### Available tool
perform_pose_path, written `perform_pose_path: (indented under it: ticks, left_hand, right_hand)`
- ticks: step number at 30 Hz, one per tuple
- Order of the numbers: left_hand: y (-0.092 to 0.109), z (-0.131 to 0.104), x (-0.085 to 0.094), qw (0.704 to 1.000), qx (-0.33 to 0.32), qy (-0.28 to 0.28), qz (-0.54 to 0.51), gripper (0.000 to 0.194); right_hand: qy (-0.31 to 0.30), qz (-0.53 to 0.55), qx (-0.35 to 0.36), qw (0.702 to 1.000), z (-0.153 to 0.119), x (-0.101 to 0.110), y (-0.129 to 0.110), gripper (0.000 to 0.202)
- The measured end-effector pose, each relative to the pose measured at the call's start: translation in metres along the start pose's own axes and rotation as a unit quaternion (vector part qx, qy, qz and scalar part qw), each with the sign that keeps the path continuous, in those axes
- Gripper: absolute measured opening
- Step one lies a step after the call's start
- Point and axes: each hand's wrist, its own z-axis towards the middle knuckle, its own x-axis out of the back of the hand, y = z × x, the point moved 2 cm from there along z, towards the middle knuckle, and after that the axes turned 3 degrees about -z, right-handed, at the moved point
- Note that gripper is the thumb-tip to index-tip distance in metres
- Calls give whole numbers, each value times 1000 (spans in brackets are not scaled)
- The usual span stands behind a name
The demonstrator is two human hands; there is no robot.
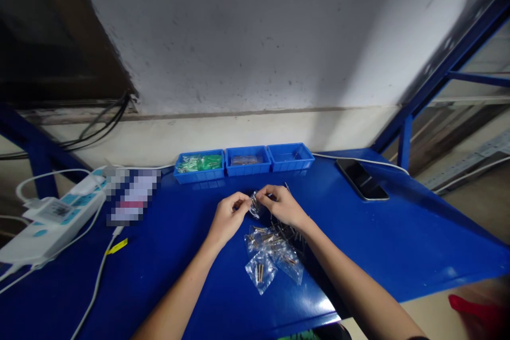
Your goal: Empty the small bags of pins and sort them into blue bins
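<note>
blue tabletop point(358, 239): left hand point(230, 218) and right hand point(281, 204) both pinch one small clear bag point(255, 209) over it. a slack pinch could spill its contents into the loose thin pieces point(287, 230) just beside. packed bags point(270, 255) lie on the near side; blue bins point(247, 170) stand beyond.

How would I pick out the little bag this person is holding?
On the blue table, in front of three blue bins, find the left hand and right hand. The clear bag is held between them; the other bags lie in a pile.
</note>
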Motion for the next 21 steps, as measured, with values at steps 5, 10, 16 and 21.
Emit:
perform_pose_path:
  ticks: [5, 10, 16, 21]
  left_hand:
    - [-4, 2, 5, 1000, -7, -17, 9, 27]
    - [-3, 1, 5, 999, -36, -12, 27, 24]
    - [0, 0, 2, 999, -40, -23, 9, 23]
    - [0, 1, 5, 999, -24, -36, -12, 23]
  right_hand:
    - [-1, 47, -12, 999, -1, -3, -1, 24]
    - [-13, 73, -10, 997, -2, -6, -4, 27]
    - [-6, 78, -6, 997, -2, -6, -4, 28]
    - [27, 77, -13, 997, -2, -6, -3, 30]
